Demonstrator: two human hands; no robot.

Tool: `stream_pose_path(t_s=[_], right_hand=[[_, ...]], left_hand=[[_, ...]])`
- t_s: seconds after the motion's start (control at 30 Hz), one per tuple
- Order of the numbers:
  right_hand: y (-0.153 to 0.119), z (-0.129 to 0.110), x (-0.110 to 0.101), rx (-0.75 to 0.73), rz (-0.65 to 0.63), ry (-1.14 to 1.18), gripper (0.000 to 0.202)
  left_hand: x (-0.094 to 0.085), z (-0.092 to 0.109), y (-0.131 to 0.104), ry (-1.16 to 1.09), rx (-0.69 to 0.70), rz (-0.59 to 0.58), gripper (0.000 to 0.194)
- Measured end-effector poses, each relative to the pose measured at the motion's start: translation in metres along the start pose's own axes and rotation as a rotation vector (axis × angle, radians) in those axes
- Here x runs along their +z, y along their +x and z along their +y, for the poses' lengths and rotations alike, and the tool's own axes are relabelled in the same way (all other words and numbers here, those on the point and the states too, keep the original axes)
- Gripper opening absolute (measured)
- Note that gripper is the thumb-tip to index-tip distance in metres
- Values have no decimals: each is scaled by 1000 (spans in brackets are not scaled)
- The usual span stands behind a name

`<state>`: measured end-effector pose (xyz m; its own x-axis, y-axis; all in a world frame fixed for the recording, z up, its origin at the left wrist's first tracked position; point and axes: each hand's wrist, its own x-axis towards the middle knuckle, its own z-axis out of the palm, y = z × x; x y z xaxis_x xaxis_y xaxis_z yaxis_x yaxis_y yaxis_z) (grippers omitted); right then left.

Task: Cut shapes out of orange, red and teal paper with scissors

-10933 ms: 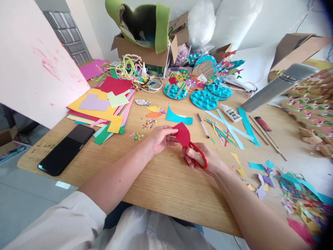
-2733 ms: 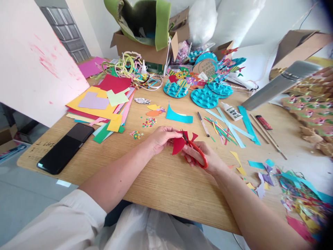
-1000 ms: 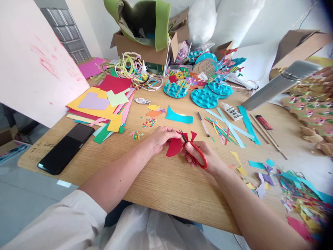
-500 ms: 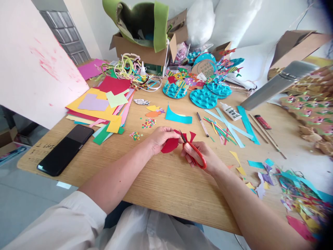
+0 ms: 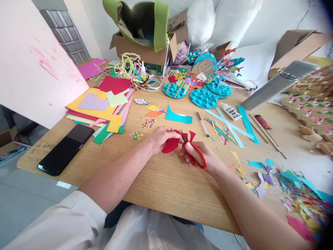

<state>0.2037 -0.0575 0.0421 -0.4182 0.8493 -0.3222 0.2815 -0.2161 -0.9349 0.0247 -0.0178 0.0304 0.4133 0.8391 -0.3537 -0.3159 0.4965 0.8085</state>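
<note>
HOLD: my left hand (image 5: 160, 138) pinches the red paper (image 5: 170, 145) just above the worktop (image 5: 161, 180), presenting its edge | CUT: right hand (image 5: 205, 158), fingers curled through the scissors (image 5: 194, 152), blades in the paper | CONTAINERS: box (image 5: 145, 52) holds green foam (image 5: 158, 24).

Wooden table (image 5: 161, 180) carries a phone (image 5: 65, 149), paper sheets (image 5: 100, 104) and scraps (image 5: 299, 198).

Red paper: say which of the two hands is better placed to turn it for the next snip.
Left. The left hand already pinches the red paper at its edge, while the right hand is occupied by the red scissors, whose blades sit in the paper.
</note>
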Motion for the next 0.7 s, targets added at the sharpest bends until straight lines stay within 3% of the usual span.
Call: stream_pose_path(t_s=[0.7], right_hand=[[-1, -2, -2, 14, 23, -53, 64]], left_hand=[[2, 0, -1, -10, -24, -5, 7]])
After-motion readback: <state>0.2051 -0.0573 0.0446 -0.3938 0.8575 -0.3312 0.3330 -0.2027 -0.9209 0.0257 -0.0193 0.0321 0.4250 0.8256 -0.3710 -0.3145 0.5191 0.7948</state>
